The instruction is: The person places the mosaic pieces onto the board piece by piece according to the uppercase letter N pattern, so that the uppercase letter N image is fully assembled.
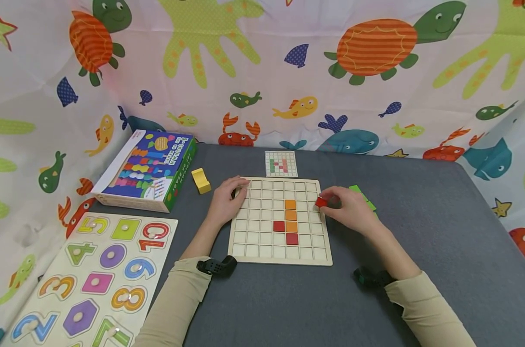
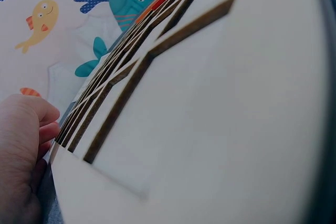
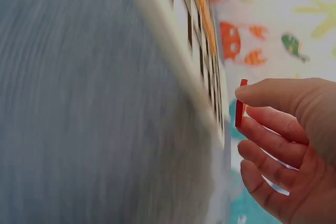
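Observation:
A wooden grid board (image 1: 253,237) lies on the table in the head view. Three orange tiles (image 1: 290,215) form a column on it, with one red tile (image 1: 278,226) left of the lowest and another just below. My left hand (image 1: 228,200) holds the board by its far left corner, fingers bent at the edge, as the left wrist view (image 2: 21,150) also shows. Between thumb and fingertips my right hand (image 1: 351,208) pinches a red square tile (image 3: 240,106), over the board's right edge. Green tiles (image 1: 361,193) lie partly hidden behind this hand.
Just beyond the board lies a small pattern card (image 1: 281,164) with a printed grid. Yellow pieces (image 1: 200,181) sit left of the left hand, near a blue and green game box (image 1: 147,166). A number-and-shape puzzle board (image 1: 95,274) covers the near left. Patterned cloth (image 1: 262,72) hangs behind.

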A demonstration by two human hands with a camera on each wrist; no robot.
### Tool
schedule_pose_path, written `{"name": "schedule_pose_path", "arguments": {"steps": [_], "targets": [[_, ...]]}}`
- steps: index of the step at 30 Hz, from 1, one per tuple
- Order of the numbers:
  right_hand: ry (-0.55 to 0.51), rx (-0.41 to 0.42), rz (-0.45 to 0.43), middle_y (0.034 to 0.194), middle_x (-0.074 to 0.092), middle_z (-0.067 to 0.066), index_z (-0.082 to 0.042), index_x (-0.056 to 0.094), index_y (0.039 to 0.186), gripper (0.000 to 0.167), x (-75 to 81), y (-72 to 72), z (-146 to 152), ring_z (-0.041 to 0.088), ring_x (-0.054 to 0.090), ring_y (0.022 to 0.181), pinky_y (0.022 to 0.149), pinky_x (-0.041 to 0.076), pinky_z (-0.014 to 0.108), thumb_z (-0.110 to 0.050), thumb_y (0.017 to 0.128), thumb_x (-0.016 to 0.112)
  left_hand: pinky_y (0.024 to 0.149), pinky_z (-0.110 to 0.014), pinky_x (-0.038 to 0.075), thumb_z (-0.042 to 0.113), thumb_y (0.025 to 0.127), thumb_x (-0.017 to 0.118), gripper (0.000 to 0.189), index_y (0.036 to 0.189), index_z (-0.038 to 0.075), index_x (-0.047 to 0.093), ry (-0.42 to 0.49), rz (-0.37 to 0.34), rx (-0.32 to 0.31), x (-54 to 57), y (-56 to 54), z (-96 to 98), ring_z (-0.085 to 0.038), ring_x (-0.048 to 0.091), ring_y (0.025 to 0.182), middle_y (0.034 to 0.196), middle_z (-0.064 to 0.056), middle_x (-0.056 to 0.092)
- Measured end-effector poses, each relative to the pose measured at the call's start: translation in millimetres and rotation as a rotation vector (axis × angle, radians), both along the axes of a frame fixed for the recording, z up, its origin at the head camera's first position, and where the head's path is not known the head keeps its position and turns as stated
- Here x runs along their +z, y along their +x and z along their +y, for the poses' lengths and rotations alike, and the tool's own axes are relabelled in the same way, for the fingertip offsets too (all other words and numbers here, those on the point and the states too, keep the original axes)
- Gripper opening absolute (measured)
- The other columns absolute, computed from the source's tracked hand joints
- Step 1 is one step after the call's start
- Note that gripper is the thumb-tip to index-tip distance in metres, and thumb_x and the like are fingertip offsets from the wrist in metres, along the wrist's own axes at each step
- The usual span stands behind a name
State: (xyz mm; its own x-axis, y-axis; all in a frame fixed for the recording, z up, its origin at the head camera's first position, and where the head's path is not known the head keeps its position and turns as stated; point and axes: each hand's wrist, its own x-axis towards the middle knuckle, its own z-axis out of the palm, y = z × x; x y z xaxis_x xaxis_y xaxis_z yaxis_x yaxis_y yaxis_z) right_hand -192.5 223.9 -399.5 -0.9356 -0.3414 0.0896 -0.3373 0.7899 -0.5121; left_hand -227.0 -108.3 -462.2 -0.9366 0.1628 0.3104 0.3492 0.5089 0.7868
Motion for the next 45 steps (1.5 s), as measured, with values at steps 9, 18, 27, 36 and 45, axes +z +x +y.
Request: {"name": "schedule_pose_path", "arguments": {"steps": [9,18,27,36,45], "targets": [[-0.045,0.167,-0.05,0.104,0.068,0.004,-0.007,0.068,0.114,0.032,6.2,5.7,-62.6,0.022,0.06,0.09,0.074,0.053,0.035,-0.018,0.085,0.077,0.113,-0.042,0.034,0.016,0.098,0.058,0.027,0.122,0.007,0.069,0.006,0.007,0.0,1.1,1.1,-0.4,-0.027,0.044,0.134,0.135,-0.013,0.058],[0.018,0.252,-0.039,0.095,0.067,0.001,-0.009,0.068,0.107,0.028,3.1,3.1,-102.5,0.019,0.06,0.083,0.074,0.053,0.031,-0.017,0.083,0.078,0.112,-0.044,0.034,0.016,0.098,0.058,0.028,0.122,0.008,0.069,-0.007,-0.001,0.011,-1.5,-0.7,0.2,-0.027,0.044,0.134,0.136,-0.012,0.057],[0.047,0.278,-0.008,0.095,0.069,-0.001,-0.012,0.071,0.097,0.016,-4.4,-2.4,-112.7,0.018,0.058,0.085,0.081,0.051,0.033,-0.014,0.082,0.078,0.112,-0.043,0.035,0.017,0.098,0.058,0.028,0.122,0.008,0.069,-0.013,-0.004,0.014,0.3,0.4,0.6,-0.027,0.044,0.134,0.135,-0.012,0.057],[0.004,0.307,0.013,0.095,0.068,0.0,-0.012,0.072,0.097,0.014,-8.1,-1.6,-110.4,0.02,0.057,0.084,0.078,0.051,0.034,-0.014,0.084,0.076,0.112,-0.041,0.034,0.016,0.098,0.058,0.027,0.122,0.008,0.069,-0.015,-0.007,0.017,1.6,0.4,1.7,-0.026,0.044,0.134,0.135,-0.011,0.058],[-0.09,0.282,0.0,0.098,0.069,-0.002,-0.012,0.073,0.101,0.013,-9.7,-1.5,-101.2,0.019,0.059,0.087,0.079,0.052,0.034,-0.017,0.088,0.073,0.112,-0.043,0.035,0.016,0.097,0.059,0.027,0.121,0.006,0.069,-0.006,0.006,0.012,0.9,0.4,1.2,-0.028,0.045,0.133,0.134,-0.013,0.058]]}}
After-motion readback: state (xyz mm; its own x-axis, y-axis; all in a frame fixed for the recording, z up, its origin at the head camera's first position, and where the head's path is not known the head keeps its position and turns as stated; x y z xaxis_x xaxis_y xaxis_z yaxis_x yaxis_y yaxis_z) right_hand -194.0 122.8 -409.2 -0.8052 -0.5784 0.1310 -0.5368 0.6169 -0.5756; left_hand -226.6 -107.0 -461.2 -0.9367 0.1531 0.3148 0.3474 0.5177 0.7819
